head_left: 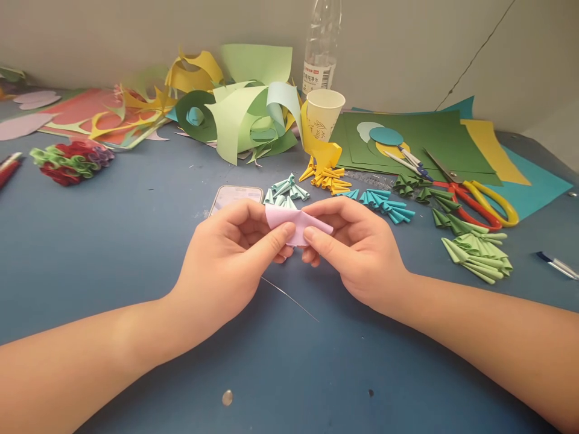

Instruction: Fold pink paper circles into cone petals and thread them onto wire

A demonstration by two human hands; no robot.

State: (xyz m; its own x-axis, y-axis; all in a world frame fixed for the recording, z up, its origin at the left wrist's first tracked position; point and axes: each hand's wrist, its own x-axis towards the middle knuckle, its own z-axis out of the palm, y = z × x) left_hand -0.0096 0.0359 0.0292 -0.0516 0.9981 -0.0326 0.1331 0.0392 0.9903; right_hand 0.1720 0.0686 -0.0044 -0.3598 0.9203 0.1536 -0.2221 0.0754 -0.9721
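Note:
A small folded piece of light purple paper (296, 222) is held between both hands above the blue table (289, 361). My left hand (226, 253) pinches its left side with thumb and fingers, and my right hand (362, 247) pinches the right side the same way. The two thumbs lie close together on the front of the paper. Just behind the hands are a phone (237, 196), partly hidden by my left hand, and small paper cones in pale blue (287, 191), yellow (332, 179) and teal (384, 204).
Red and yellow scissors (479, 202), green cones (479, 253) and a pen (558, 265) lie at right. A paper cup (323, 114) and clear bottle (321, 48) stand behind. Paper scraps (244, 120) fill the back; a paper flower cluster (70, 161) sits left.

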